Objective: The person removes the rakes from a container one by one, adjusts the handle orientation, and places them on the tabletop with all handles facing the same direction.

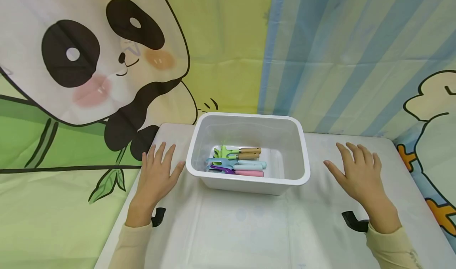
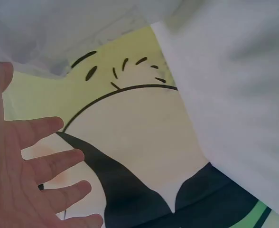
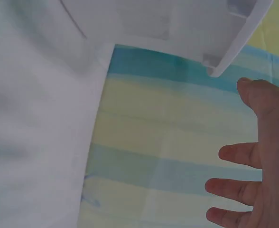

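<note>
Left hand: the left hand (image 1: 156, 182) has its fingers spread apart and holds nothing. Its thumb is just beside the left end of the tub. I cannot tell if they touch.
Right hand: the right hand (image 1: 361, 174) has its fingers apart too, and holds nothing. It is off to the right of the tub, not touching it.
Tub: the white tub (image 1: 246, 187) sits on the white table (image 1: 242, 233), between the two hands.
In the tub: green tools (image 1: 224, 152) with wood handles, blue tools (image 1: 222, 162) with pale blue handles, and a purple tool (image 1: 249, 173) with a pink handle. They lie on the bottom, handles to the right.
Behind: a cloth (image 1: 228, 35) with a big panda (image 1: 117, 87) on it.
Sleeves: both are cream.
</note>
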Motion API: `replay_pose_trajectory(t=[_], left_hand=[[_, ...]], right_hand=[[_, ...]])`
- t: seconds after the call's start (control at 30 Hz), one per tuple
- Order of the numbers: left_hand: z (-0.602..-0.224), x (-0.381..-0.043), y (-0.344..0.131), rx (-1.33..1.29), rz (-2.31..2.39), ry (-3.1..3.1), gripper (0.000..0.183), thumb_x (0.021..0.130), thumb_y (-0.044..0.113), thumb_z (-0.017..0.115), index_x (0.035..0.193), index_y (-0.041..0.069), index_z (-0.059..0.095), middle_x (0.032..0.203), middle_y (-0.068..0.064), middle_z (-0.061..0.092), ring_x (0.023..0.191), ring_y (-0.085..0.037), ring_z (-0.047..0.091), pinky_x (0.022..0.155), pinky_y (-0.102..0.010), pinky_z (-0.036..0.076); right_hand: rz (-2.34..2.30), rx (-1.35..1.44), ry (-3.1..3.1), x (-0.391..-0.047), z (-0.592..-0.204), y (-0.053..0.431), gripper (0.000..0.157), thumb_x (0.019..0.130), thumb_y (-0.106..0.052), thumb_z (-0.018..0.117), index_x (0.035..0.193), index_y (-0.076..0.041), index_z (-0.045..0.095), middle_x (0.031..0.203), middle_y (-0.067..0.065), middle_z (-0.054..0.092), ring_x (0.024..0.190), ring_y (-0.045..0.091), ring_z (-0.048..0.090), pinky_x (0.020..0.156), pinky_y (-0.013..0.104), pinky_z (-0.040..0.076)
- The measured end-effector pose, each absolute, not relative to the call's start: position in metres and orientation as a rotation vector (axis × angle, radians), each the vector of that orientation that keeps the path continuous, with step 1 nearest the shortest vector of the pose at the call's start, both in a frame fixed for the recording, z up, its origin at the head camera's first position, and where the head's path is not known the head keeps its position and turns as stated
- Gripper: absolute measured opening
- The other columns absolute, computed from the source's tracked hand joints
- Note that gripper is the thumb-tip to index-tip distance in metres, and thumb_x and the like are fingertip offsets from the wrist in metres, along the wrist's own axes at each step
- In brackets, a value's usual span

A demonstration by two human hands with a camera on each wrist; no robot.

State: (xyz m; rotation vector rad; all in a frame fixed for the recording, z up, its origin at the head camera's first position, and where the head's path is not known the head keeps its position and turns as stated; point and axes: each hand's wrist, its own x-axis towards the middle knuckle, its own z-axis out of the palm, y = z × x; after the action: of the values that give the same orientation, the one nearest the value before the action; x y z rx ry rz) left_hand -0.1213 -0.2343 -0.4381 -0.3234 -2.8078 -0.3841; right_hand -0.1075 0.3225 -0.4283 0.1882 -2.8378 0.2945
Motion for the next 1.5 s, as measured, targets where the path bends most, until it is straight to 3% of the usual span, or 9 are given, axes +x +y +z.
replay_pose_trajectory(t=[0.23,0.6,1.5], left_hand=[[-0.422,-0.122,-0.225,-0.367,-0.401,-2.802,0.07,0.102,0.055,0.045,0.15,0.005,0.042,0.155,-0.026,0.033,0.145,-0.049,0.018,0.115,-0.067,0.008],[-0.403,-0.129,-0.199,-0.464,-0.413,-2.828,0.083,0.095,0.067,0.046,0.153,0.007,0.038,0.159,-0.021,0.029,0.147,-0.044,0.017,0.116,-0.062,0.013],[-0.404,-0.147,-0.163,-0.657,-0.39,-2.891,0.095,0.092,0.078,0.036,0.156,0.008,0.033,0.162,-0.018,0.022,0.151,-0.038,0.008,0.121,-0.049,0.007]], right_hand=[[0.3,0.272,-2.782,-0.11,-0.412,0.312,0.066,0.094,-0.039,0.068,0.144,-0.002,0.045,0.143,0.032,0.039,0.132,0.057,0.029,0.107,0.076,0.009],[0.306,0.445,-2.708,-0.125,-0.387,0.291,0.059,0.093,-0.032,0.071,0.138,-0.001,0.051,0.135,0.029,0.048,0.125,0.051,0.04,0.097,0.075,0.026],[0.277,0.593,-2.75,-0.141,-0.357,0.251,0.061,0.096,-0.037,0.067,0.144,-0.005,0.048,0.137,0.025,0.049,0.127,0.05,0.042,0.101,0.07,0.03]])
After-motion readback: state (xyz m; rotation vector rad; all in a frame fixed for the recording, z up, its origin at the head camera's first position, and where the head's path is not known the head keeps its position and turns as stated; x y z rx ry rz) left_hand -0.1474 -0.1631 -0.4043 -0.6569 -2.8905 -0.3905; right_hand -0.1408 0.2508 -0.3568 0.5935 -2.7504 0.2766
